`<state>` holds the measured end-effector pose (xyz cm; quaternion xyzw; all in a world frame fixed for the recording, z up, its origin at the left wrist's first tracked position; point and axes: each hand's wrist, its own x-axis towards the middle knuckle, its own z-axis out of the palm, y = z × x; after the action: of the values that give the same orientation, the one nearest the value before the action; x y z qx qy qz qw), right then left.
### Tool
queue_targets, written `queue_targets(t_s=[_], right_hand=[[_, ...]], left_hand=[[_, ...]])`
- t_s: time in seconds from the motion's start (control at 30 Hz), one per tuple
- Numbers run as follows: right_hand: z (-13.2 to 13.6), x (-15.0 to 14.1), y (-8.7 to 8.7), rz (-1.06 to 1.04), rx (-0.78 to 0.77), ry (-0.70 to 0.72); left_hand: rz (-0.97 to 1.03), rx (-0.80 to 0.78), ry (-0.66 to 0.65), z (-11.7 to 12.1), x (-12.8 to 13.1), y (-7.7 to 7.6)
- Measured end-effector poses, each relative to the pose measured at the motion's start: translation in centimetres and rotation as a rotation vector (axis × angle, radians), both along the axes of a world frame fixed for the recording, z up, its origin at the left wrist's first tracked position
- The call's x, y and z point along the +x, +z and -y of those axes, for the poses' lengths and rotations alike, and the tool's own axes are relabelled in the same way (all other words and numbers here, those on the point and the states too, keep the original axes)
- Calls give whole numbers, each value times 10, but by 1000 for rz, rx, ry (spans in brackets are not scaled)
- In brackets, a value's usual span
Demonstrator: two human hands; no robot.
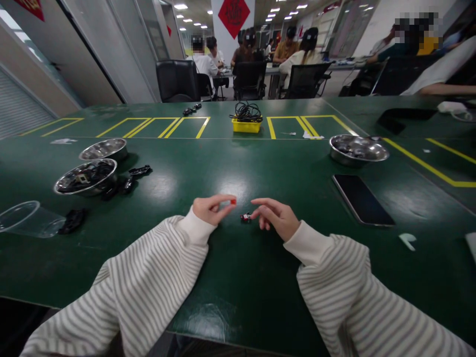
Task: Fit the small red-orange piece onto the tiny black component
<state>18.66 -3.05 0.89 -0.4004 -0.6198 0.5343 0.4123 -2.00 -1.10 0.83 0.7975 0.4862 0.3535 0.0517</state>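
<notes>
Between thumb and forefinger, my left hand (211,208) pinches a small red piece (233,202), too small to name more exactly. A tiny red, white and black part (246,217) lies on the green table just below and to the right of it. My right hand (275,214) is beside that part, its forefinger stretched out to the left and the other fingers loosely bent. One of its fingertips is close to the part; whether it touches I cannot tell. Nothing shows in the right hand's grip.
Metal bowls (59,187) with black parts stand left, near loose black pieces (140,171) and a tipped clear plastic cup (29,220). On the right are another metal bowl (345,159), a phone (362,198) and a white earbud (408,241). A yellow box (246,127) of black cables sits farther back.
</notes>
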Motion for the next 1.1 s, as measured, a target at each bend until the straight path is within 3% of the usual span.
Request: queue_targets(t_s=[0.07, 0.17, 0.33, 0.57, 0.67, 0.8, 1.1], right_hand=[[1, -3, -1, -130, -98, 72], [2, -5, -5, -239, -182, 115], [2, -4, -10, -263, -187, 112], [-3, 2, -5, -51, -68, -30], [-4, 5, -5, 88, -19, -90], [-4, 4, -5, 189, 22, -106], [-2, 3, -9, 130, 35, -67]], left_hand=[[33, 40, -159, 19, 23, 0], [71, 85, -248, 32, 37, 2], [64, 67, -237, 29, 33, 3], [-259, -268, 18, 13, 28, -6], [-355, -328, 16, 9, 28, -9], [-311, -294, -2, 10, 29, -8], [-244, -112, -69, 16, 28, -11]])
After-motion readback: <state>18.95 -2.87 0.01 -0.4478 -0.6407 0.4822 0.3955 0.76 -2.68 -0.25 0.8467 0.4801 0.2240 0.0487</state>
